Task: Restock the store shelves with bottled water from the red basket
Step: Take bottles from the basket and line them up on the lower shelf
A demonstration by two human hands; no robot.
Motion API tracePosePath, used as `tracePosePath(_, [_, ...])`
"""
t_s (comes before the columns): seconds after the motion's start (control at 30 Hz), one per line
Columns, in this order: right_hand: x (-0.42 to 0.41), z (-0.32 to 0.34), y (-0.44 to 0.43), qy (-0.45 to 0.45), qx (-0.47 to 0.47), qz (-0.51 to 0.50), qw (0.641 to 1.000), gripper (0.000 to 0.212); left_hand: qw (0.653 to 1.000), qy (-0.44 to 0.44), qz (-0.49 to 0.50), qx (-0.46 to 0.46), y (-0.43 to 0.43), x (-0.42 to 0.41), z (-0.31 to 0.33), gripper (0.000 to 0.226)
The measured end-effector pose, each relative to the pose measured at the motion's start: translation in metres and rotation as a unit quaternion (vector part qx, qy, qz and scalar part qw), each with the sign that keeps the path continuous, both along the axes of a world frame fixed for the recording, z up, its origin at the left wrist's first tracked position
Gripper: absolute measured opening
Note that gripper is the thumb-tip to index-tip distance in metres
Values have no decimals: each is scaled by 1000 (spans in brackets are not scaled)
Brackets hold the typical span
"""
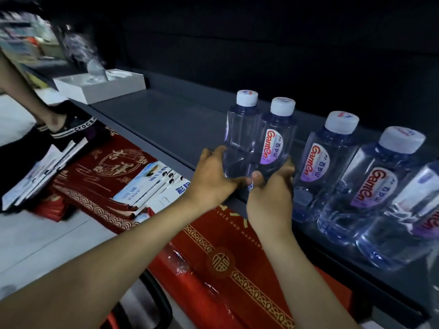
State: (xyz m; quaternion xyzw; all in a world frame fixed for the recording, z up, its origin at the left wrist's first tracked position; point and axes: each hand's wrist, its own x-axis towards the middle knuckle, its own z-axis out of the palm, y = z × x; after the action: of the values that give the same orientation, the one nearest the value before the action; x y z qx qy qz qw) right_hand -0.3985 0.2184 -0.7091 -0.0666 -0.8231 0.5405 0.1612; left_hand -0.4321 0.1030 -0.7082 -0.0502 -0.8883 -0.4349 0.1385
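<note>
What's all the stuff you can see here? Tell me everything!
Water bottles: five, clear with white caps; two in the grips at the shelf's front, three to their right.
Shelf: one, dark grey.
Box: one, white, far left on shelf.
Gift boxes: at least two, red, below shelf.
Packets: several, white and blue, on gift boxes.
Sandal: one, black, on another person's foot, left.
Left grip: holds left bottle.
Right grip: holds right bottle.

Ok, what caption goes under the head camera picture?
Left hand and right hand hold two water bottles at the shelf edge.

The rightmost bottle (413,210) is cut off at the right edge.
</note>
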Motion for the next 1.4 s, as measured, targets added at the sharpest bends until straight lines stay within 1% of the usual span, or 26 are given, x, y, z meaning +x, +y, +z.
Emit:
tracePosePath(0.07, [4,3,1,-14,-11,8,1000,66,999,-20,-29,31,-5,2,0,53])
tracePosePath(0.1, [6,4,1,-25,-18,14,999,68,997,-29,-36,55,-7,4,1,50])
tracePosePath(0.17, [11,5,2,-40,-29,24,998,75,995,-34,-23,89,-8,5,-2,44])
tracePosePath(0.23, [17,4,1,-54,-38,41,997,81,994,-26,12,101,-3,3,-4,46])
tracePosePath(0.33, [29,4,-2,-76,-55,56,994,83,995,-19,43,86,5,-2,-6,60])
tracePosePath(0.4, [39,5,-3,-92,-70,66,991,87,996,-25,40,79,7,-3,-5,63])
tracePosePath(0.47, [50,7,-5,-84,-81,73,991,87,996,-40,30,72,4,-2,-5,62])
tracePosePath(0.57, [68,16,-9,-57,-75,80,992,77,997,-51,21,51,-11,14,1,54])
tracePosePath(0.6, [74,19,-12,-58,-51,91,993,73,999,-41,28,20,-21,25,3,50])
tracePosePath(0.67, [87,20,-24,-67,45,123,989,65,993,-15,58,-99,-49,58,7,46])
tracePosePath(0.73, [101,18,-44,-74,161,171,969,59,964,-5,91,-248,-85,105,8,46])
tracePosePath(0.77, [108,16,-58,-87,220,205,950,55,946,-5,106,-307,-105,130,6,47])
tracePosePath(0.8, [114,14,-73,-104,274,243,925,52,931,-10,119,-345,-124,155,2,47])
tracePosePath(0.87, [125,12,-105,-129,338,322,875,46,920,-46,143,-361,-164,205,-16,47])
tracePosePath(0.93, [136,7,-143,-132,360,382,841,42,916,-117,177,-340,-202,254,-39,47])
tracePosePath(1.0, [147,-3,-179,-116,373,409,825,43,906,-196,201,-318,-230,295,-66,49])
tracePosePath(1.07, [165,-24,-219,-125,370,438,809,45,884,-284,226,-295,-255,337,-99,54])
tracePosePath(1.13, [191,-58,-265,-167,351,483,785,45,855,-379,252,-249,-282,382,-132,54])
tracePosePath(1.23, [228,-110,-310,-247,333,532,738,37,825,-461,310,-107,-307,433,-176,37])
tracePosePath(1.3, [250,-143,-323,-283,344,546,710,36,802,-484,349,-7,-314,452,-191,15])
tracePosePath(1.37, [267,-175,-328,-307,354,549,692,42,777,-495,377,94,-314,463,-208,17])
tracePosePath(1.4, [275,-190,-327,-321,355,550,684,44,768,-494,381,144,-313,467,-215,14])
